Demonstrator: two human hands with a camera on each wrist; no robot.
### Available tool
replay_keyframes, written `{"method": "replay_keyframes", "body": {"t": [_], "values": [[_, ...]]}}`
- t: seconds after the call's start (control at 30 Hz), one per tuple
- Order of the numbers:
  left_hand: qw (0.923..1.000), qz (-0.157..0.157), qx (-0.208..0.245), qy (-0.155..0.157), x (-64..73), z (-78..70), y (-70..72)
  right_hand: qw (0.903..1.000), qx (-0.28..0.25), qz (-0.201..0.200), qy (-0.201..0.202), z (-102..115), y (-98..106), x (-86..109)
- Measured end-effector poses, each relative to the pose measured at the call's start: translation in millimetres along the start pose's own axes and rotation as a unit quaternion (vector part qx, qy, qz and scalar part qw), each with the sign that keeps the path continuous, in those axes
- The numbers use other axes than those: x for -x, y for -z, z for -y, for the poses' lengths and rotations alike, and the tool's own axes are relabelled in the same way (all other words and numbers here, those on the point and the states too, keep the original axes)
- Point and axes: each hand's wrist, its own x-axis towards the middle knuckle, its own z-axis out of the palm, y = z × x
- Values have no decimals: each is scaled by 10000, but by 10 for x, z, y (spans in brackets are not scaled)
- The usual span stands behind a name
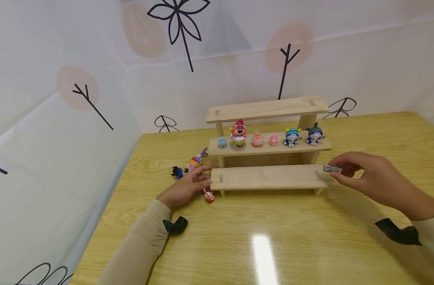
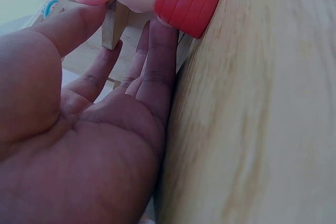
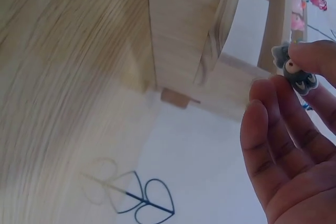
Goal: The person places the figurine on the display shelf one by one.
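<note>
My right hand (image 1: 377, 178) pinches a small grey figurine (image 1: 332, 169) between thumb and fingers, just off the right end of the lowest step (image 1: 268, 177) of a wooden display stand. Its grey body and light round face show in the right wrist view, the figurine (image 3: 293, 67) partly covered by the thumb. On the table at the step's left end lies my left hand (image 1: 185, 187), its fingers loosely extended and fingertips at the wood. Beside that hand is a small figurine with a red base (image 1: 209, 196), seen large in the left wrist view.
On the middle step (image 1: 274, 149) several figurines stand in a row, among them a pink bear (image 1: 239, 132) and a dark-capped figure (image 1: 314, 134). The top step (image 1: 267, 109) rises behind. Left of the stand lie a purple-eared figurine (image 1: 197, 159) and a black-haired one (image 1: 177, 172).
</note>
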Motion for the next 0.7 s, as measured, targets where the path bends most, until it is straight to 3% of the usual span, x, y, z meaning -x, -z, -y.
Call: {"method": "replay_keyframes", "body": {"t": [0.23,0.7], "values": [[9999,62,117,-54,-9,-2,-3,9986,-180,-130,475,21,-50,-81],[9999,32,19,-94,-6,12,-1,9980,-200,-117,585,161,-206,-220]]}}
